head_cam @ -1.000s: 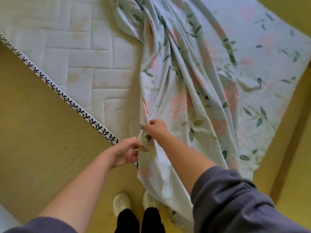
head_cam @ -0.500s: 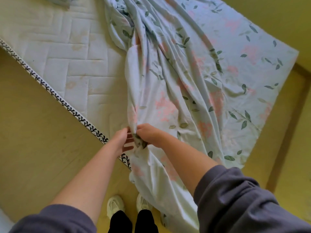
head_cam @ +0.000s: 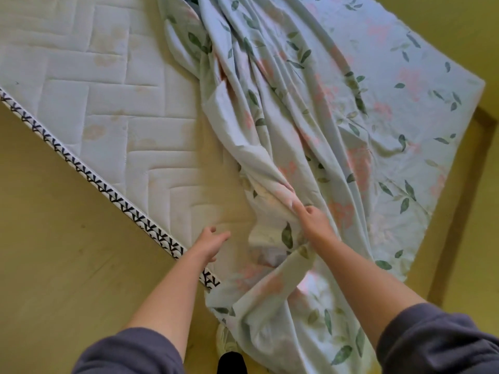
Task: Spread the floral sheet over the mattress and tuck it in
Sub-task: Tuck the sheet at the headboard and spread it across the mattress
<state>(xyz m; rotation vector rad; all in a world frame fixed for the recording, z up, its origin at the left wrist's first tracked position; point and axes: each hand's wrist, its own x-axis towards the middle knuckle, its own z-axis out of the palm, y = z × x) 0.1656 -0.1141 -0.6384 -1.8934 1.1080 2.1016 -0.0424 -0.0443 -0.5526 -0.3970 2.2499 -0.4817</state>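
Floral sheet [head_cam: 337, 125]: lies on the right half of the mattress [head_cam: 108, 103]. It is flat and fairly smooth toward the right-hand corner and bunched into long ridges down the middle.

- Long axis of the bunched folds: diagonal, from the far end at the top of the view down to the near corner by your feet. The folds narrow toward your right hand.
- Near end: spills off that corner and hangs to the floor [head_cam: 54, 265], covering one shoe [head_cam: 226, 341].
- Left half of the mattress is bare, quilting exposed out to the patterned edge trim [head_cam: 113, 197].

Progress, as a judgement: about half spread.

- Left to do: draw the gathered middle leftward across the bare quilting, square it up, then tuck.
- No tucked edge shows anywhere. Along the right side you cannot tell whether the cloth goes under.

Right hand [head_cam: 313, 222]: fingers curled into the gathered fabric near the corner, gripping a thick fold.

Left hand [head_cam: 210, 244]: fingers spread and nearly straight, holding nothing, over the bare mattress just inside the trim and beside the sheet's edge. You cannot tell whether it touches the surface.

Dark sleeves [head_cam: 437, 344] are pushed up both forearms.
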